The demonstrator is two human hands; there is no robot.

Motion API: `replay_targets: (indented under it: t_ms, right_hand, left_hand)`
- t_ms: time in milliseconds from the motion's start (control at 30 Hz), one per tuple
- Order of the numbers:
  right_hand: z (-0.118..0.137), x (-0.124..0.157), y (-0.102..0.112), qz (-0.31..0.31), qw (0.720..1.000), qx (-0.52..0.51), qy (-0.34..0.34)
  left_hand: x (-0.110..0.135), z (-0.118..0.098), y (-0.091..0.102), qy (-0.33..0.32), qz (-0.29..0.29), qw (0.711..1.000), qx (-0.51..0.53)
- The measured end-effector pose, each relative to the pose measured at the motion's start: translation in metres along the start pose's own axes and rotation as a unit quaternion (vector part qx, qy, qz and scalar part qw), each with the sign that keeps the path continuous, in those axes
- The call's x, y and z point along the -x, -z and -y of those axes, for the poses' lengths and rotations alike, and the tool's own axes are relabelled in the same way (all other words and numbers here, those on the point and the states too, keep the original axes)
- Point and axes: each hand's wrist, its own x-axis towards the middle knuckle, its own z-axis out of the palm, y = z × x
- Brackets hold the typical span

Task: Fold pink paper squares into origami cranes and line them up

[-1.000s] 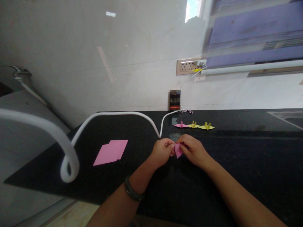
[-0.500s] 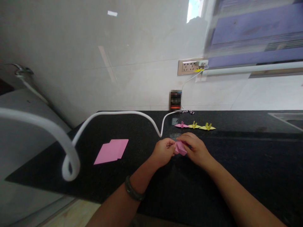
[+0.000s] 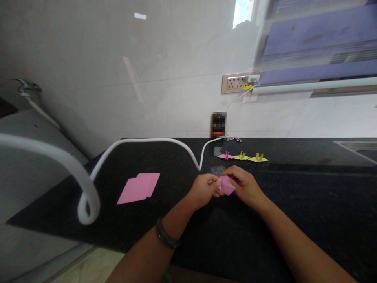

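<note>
Between my hands, just above the dark countertop, is a partly folded piece of pink origami paper (image 3: 226, 185). My left hand (image 3: 203, 189) pinches its left edge between thumb and fingers. On the other side, my right hand (image 3: 244, 184) is closed round the paper's right and far edges, its fingertips partly hidden behind it. Beyond the hands stand three folded paper cranes in a row: a pink crane (image 3: 226, 156), a yellow crane (image 3: 241, 156) and another yellow crane (image 3: 259, 158). Flat pink paper sheets (image 3: 138, 188) lie overlapping to the left.
A thick white flexible stand arm (image 3: 165, 140) loops across the left of the black countertop (image 3: 265, 243). At the wall a phone-like device (image 3: 218, 125) stands upright, with a cable up to the wall socket (image 3: 237, 83). A sink edge (image 3: 353, 151) shows at far right.
The pink paper in my hands has turned, so a broader flat face shows now. My right-hand fingers have shifted slightly; the cranes and sheets stay where they were.
</note>
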Motion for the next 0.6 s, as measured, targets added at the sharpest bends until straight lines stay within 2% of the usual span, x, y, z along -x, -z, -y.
replay_targets:
  t_ms: [600]
  right_hand:
    - [-0.0008, 0.0004, -0.0012, 0.000, 0.997, 0.061, 0.054]
  left_hand:
    - [-0.0035, 0.0035, 0.0007, -0.007, -0.039, 0.999, -0.026]
